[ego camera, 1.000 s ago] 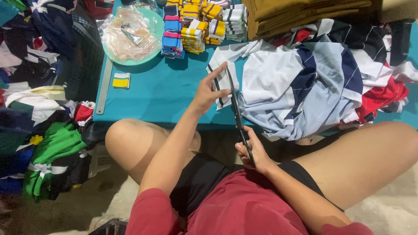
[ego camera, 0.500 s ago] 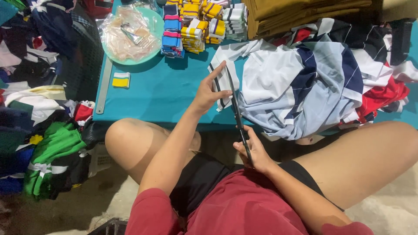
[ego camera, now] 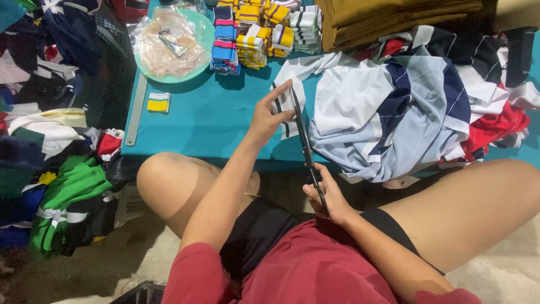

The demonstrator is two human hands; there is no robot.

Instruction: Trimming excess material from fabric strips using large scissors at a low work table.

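A: What does the left hand [ego camera: 265,117] do?

B: Its fingers pinch the white, dark-striped strip of knit fabric [ego camera: 283,107] at the near edge of the teal tabletop [ego camera: 208,121].

A: And the right hand [ego camera: 329,197]?

B: It is closed around the handles of long black scissors [ego camera: 306,149], whose blades lie against the strip, beside the heap of grey, navy and white garments [ego camera: 394,107].
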